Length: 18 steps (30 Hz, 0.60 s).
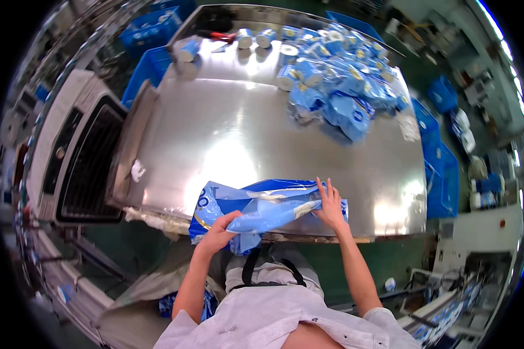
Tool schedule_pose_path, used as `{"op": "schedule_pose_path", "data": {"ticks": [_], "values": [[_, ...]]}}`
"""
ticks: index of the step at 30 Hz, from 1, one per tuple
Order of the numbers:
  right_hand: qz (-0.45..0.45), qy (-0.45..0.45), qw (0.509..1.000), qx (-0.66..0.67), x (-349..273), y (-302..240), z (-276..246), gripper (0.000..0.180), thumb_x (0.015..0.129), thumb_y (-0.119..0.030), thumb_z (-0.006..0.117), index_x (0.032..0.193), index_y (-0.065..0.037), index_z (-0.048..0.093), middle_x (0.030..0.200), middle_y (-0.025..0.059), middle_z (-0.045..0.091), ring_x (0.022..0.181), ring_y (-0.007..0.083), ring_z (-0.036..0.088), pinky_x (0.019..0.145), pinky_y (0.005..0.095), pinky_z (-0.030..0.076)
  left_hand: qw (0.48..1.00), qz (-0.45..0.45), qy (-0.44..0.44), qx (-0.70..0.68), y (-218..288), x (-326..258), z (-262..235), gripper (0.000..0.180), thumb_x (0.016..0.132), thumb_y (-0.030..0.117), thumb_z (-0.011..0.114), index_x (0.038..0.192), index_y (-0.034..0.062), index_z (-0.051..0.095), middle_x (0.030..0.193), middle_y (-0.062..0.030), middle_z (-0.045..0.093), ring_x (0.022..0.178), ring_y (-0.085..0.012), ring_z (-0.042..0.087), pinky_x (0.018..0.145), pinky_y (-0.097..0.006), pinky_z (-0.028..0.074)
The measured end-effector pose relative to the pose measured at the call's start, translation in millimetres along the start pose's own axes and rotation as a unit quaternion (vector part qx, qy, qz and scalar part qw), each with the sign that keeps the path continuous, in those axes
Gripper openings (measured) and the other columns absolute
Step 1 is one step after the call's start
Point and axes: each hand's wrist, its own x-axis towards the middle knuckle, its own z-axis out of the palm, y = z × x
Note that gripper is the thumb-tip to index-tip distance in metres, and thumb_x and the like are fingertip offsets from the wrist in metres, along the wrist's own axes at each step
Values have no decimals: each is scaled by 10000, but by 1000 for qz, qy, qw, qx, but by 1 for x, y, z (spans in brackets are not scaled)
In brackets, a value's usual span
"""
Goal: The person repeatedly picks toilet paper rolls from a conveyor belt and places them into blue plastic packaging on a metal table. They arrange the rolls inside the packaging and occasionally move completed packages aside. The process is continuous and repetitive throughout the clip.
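Observation:
A blue plastic bag point(268, 214), soft and creased, lies along the near edge of the metal table point(209, 122). Its left end droops a little over that edge. My left hand point(217, 232) pinches the film near this end, thumb on top and fingers underneath. At the bag's other end rests my right hand point(330, 206), with fingers stretched out and spread on the film. Whether its thumb presses on the bag is hard to see. The bag looks flat, and its inside is hidden.
Across the table's far right, rolls in blue-and-white wrapping point(310, 72) and crumpled blue bags point(349, 113) lie heaped. A red-handled tool point(222, 36) is near the back left. Blue crates point(442, 180) flank the table, and a pale machine point(70, 145) stands at left.

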Motion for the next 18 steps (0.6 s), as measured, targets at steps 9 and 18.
{"op": "schedule_pose_path", "data": {"ticks": [9,18], "values": [[91,-443,796,403,45,-106,81,578,1085,-354,464,1554,-19,434,1483,93,574,1395,208,489,1164,367,374,856,20,501,-126,-21,-40,84,459,1006,99,666,1433,78,498,1348,-56,593,1184,-126,561,992,-282,475],[3,-718,514,470,-48,-207,61,575,1043,-267,647,1536,-40,455,1452,79,567,1272,178,563,1045,330,498,735,22,545,-403,-106,-109,209,573,944,178,762,1456,64,530,1347,-78,648,1208,-193,647,977,-363,562]]}}
